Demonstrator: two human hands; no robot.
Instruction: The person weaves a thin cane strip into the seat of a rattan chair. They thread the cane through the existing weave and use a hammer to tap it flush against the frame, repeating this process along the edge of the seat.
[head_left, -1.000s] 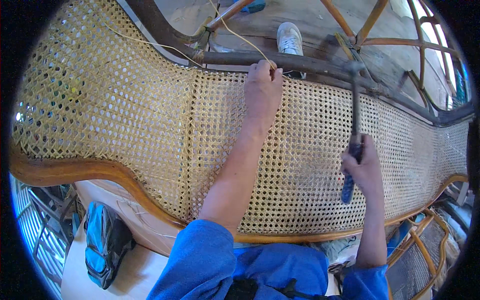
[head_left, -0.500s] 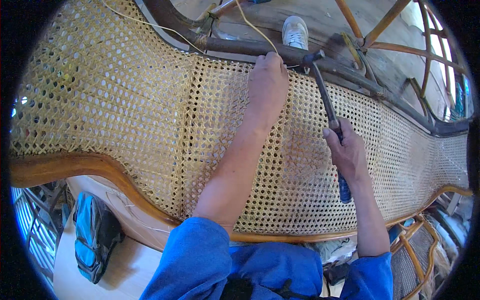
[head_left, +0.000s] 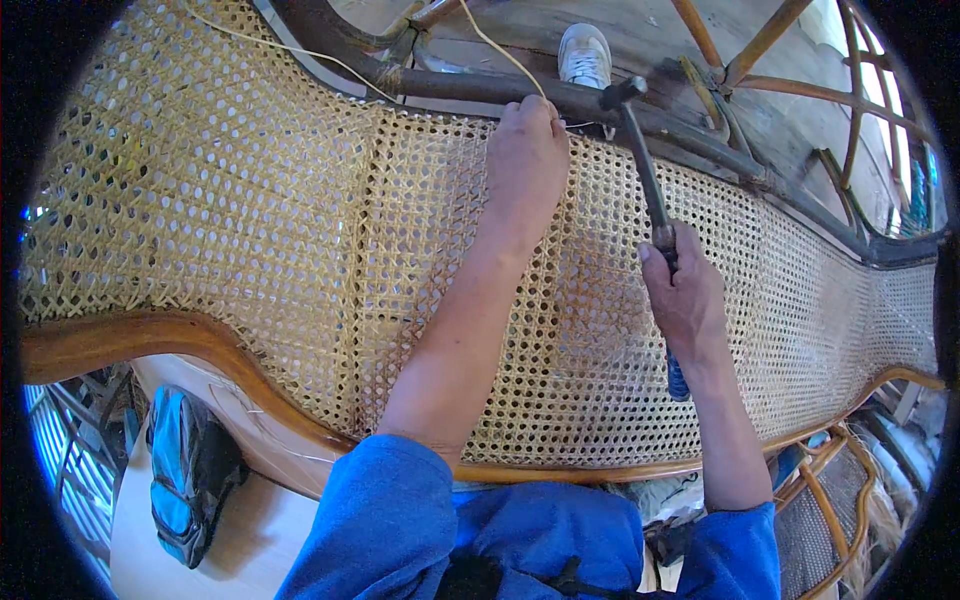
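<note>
Across the view stretches a woven cane panel (head_left: pixel 630 320), edged by a dark wooden rail (head_left: pixel 470 90) on its far side and a varnished wooden rail on its near side. At the far edge, my left hand (head_left: pixel 527 145) is closed on a pale cane strand (head_left: pixel 505 55), which rises from its fingers. A short piece of the strand runs along the edge to the right of the fingers. My right hand (head_left: pixel 688 290) grips a hammer (head_left: pixel 646 165) by its dark handle. The hammer's head is over the far rail, right of my left hand; whether it touches cannot be told.
Another cane strand (head_left: pixel 290 45) trails over the panel's far left. Beyond the rail, a white shoe (head_left: pixel 585 58) stands on the floor, and rattan frame bars (head_left: pixel 765 40) rise at the far right. A teal and black backpack (head_left: pixel 185 475) lies at the near left.
The hammer's head has shifted slightly to the left and up, with my right hand a little further left. My left hand stays at the far edge, holding the strand.
</note>
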